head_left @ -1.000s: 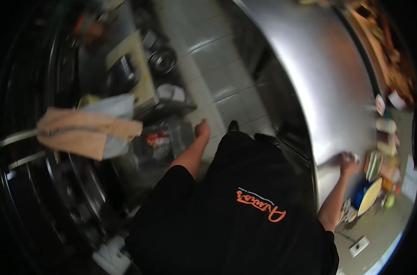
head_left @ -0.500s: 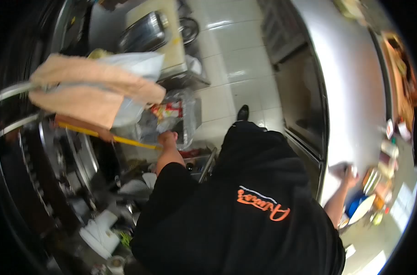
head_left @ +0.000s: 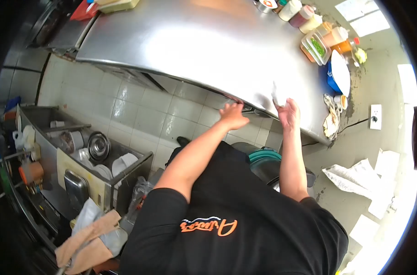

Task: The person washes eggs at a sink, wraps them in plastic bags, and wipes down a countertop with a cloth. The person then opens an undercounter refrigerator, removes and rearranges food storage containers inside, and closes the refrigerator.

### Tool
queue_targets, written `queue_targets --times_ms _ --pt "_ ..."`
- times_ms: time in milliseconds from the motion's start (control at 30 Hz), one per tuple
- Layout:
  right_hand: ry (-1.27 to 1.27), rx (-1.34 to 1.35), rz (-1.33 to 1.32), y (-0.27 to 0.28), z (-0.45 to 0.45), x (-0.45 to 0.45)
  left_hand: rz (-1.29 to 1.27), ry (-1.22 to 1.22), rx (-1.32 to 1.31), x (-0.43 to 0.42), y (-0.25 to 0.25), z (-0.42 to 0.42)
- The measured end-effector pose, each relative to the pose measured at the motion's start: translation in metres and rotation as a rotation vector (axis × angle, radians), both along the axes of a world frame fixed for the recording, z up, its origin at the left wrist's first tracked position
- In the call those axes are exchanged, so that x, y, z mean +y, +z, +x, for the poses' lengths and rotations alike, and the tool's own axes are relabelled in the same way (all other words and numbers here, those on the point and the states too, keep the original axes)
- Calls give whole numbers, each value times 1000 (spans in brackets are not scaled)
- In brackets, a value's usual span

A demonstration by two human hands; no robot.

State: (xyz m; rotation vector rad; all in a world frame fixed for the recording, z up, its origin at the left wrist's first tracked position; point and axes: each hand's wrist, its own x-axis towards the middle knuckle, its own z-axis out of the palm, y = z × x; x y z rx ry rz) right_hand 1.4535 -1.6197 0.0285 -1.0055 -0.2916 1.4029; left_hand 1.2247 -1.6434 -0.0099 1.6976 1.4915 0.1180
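Note:
My right hand (head_left: pixel 289 114) is raised at the near edge of the steel table (head_left: pixel 190 46), its fingers closed round a small whitish object (head_left: pixel 276 95). Glare and blur hide what kind of object it is. To its left, my left hand (head_left: pixel 234 116) is by the same table edge with its fingers apart and nothing in them. Whether the left fingertips touch the edge, I cannot tell.
Several sauce bottles (head_left: pixel 302 16), a clear container with chopped greens (head_left: pixel 316 46) and a blue container (head_left: pixel 335 75) line the wall side. At lower left is a sink (head_left: pixel 135 160) with bowls, beside a hanging cloth (head_left: pixel 87 238). A teal-rimmed bin (head_left: pixel 265 156) stands below.
My view has swung right toward the steel table. My left hand has left the plastic bag beside the sink and come to the table edge. My right hand still holds the whitish object.

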Motion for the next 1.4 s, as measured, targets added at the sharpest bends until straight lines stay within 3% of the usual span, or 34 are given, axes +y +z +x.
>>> queue_targets --times_ms 133,200,300,433,500,567,600,667,733,833,900,933,967,1000,1033,1133,1200,1300,1333,1367,1400 --pt "47 100 -35 35 -16 -58 -62 -129 -46 10 -17 18" --pt "127 101 -92 40 -30 -88 -21 -125 -190 3 -30 5" --pt "202 106 -224 28 -66 -119 112 -47 -507 -31 -68 -22" --pt "186 264 -423 -22 -124 -124 8 -19 -544 -109 -74 -104" --pt "276 217 -409 -68 -141 -110 -171 63 -510 -149 -73 -160" --pt "190 -21 -492 -112 -153 -95 -151 154 -345 -186 -60 -217" --pt "233 -120 -516 -122 -159 -81 -164 245 -275 -202 -55 -241" --pt "352 -342 -483 -140 -163 -61 -121 572 -398 -235 -61 -270" --pt "437 -425 -396 -138 -175 -60 -324 579 -235 -234 -51 -286" --pt "479 -78 -355 -91 -199 -83 -246 369 -340 -213 -58 -261" --pt "462 -3 -291 -61 -204 -110 -553 108 -299 -176 -58 -227" --pt "427 -2 -277 -43 -208 -121 -394 149 -498 -171 -69 -201" --pt "387 -113 -277 -27 -207 -128 -321 51 -586 -154 -76 -180" --pt "339 -224 -282 -10 -203 -135 -206 119 -691 -148 -86 -152" --pt "287 -334 -293 1 -198 -141 -136 20 -655 -123 -77 -137" --pt "266 -1081 -331 10 -168 -150 -286 -30 -664 -72 -95 -71" --pt "228 -1306 -266 13 -164 -142 -266 79 -777 -49 -111 -46" --pt "167 -1276 -224 -9 -157 -131 -869 316 -821 -19 -76 -53" --pt "143 -1326 -174 -19 -157 -126 -996 422 -1173 -28 -97 -52" --pt "250 -1221 -108 -20 -157 -121 -968 533 -1296 -32 -72 -59" --pt "344 -1116 -34 -22 -156 -114 -1067 654 -1457 -39 -83 -65"
